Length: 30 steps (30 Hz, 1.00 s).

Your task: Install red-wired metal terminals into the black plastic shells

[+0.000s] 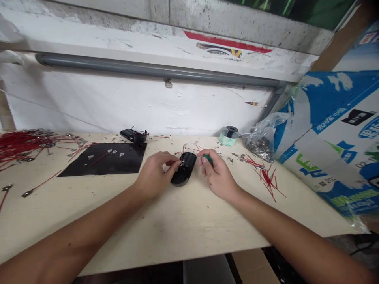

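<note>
A glossy black, rounded plastic housing lies on the table in front of me. At its left side my left hand is closed in a pinch on a small metal piece over the housing. My right hand, just right of the housing, is wrapped round a green-handled tool; its working end is too small to make out. Thin red wires with small metal tabs lie behind the housing.
On the left, a pile of red wires with metal ends lies beside a black sheet. Behind stands another black housing. To the right are a tape roll, a bag of metal parts, loose wires and a blue-white carton.
</note>
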Motion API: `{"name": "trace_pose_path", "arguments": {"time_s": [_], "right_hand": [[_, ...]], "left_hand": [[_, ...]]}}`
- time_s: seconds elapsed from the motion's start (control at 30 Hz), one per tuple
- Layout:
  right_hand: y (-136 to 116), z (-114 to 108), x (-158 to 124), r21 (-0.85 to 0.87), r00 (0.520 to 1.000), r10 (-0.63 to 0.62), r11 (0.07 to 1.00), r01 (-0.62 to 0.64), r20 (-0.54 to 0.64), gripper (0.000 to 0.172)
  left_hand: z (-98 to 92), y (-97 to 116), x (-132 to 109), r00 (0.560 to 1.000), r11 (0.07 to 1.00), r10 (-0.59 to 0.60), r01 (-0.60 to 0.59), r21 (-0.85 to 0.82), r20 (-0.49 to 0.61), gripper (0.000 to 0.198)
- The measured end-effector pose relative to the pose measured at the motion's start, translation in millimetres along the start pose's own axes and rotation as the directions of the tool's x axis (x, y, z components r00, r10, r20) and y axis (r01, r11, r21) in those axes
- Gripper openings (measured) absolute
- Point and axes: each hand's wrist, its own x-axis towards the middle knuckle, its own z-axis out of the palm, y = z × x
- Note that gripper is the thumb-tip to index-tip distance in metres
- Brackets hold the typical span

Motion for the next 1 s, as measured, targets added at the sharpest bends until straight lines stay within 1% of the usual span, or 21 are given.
{"name": "trace_pose_path", "arguments": {"time_s": [0.07, 0.13, 0.17, 0.2, 0.23, 0.3, 0.37, 0.47, 0.53, 0.57, 0.67, 0.83, 1.0], "right_hand": [[0.9, -2.7, 1.8, -0.227, 0.999, 0.035, 0.973, -0.036, -0.006, 0.016], [1.0, -4.8, 3.7, -0.447, 0.994, 0.107, 0.890, -0.092, 0.009, 0.014], [1.0, -5.3, 4.6, -0.519, 0.990, 0.139, 0.848, -0.109, 0.020, 0.017], [1.0, -5.5, 5.5, -0.558, 0.986, 0.163, 0.822, -0.116, 0.035, 0.024], [1.2, -5.5, 6.4, -0.565, 0.983, 0.175, 0.817, -0.115, 0.052, 0.032], [2.5, -4.6, 8.1, -0.518, 0.981, 0.173, 0.849, -0.102, 0.090, 0.040], [4.9, -3.2, 9.5, -0.430, 0.978, 0.172, 0.897, -0.107, 0.117, 0.037], [8.7, -1.1, 10.2, -0.240, 0.977, 0.174, 0.961, -0.141, 0.126, 0.028], [9.7, 0.3, 9.7, -0.135, 0.979, 0.165, 0.980, -0.149, 0.120, 0.028], [9.7, 0.9, 9.1, -0.111, 0.981, 0.155, 0.984, -0.142, 0.115, 0.029], [8.2, 3.1, 7.1, -0.118, 0.988, 0.116, 0.988, -0.104, 0.102, 0.030], [5.1, 7.1, 3.8, -0.127, 0.988, 0.119, 0.986, -0.107, 0.094, 0.029], [2.9, 9.0, 2.3, -0.126, 0.989, 0.126, 0.985, -0.116, 0.080, 0.027]], "left_hand": [[-1.6, -1.9, 0.5, 0.998, 0.996, 0.059, -0.061, 0.069, 0.031, 0.017], [-0.2, -3.1, 0.1, 0.998, 0.998, 0.044, -0.046, 0.036, 0.054, 0.018], [1.5, -3.4, -0.4, 0.998, 1.000, 0.021, -0.021, -0.002, 0.064, 0.018], [3.5, -3.5, -1.0, 0.997, 0.999, -0.003, 0.006, -0.044, 0.074, 0.018], [5.4, -3.5, -1.6, 0.996, 0.996, -0.023, 0.030, -0.086, 0.083, 0.019], [8.5, -2.9, -2.7, 0.994, 0.987, -0.043, 0.058, -0.152, 0.096, 0.019], [9.6, -2.1, -3.4, 0.994, 0.980, -0.038, 0.057, -0.188, 0.103, 0.019], [9.2, -0.9, -3.5, 0.994, 0.978, -0.030, 0.050, -0.202, 0.101, 0.019], [8.5, -0.2, -3.4, 0.995, 0.978, -0.029, 0.048, -0.202, 0.092, 0.018], [8.2, 0.2, -3.5, 0.996, 0.978, -0.025, 0.042, -0.203, 0.089, 0.018], [7.2, 1.4, -4.0, 0.996, 0.982, 0.028, -0.011, -0.190, 0.090, 0.016], [5.3, 2.0, -5.9, 0.980, 0.985, 0.171, -0.169, -0.030, 0.098, 0.016], [4.7, 2.6, -7.1, 0.966, 0.970, 0.232, -0.239, 0.052, 0.118, 0.017]]}}
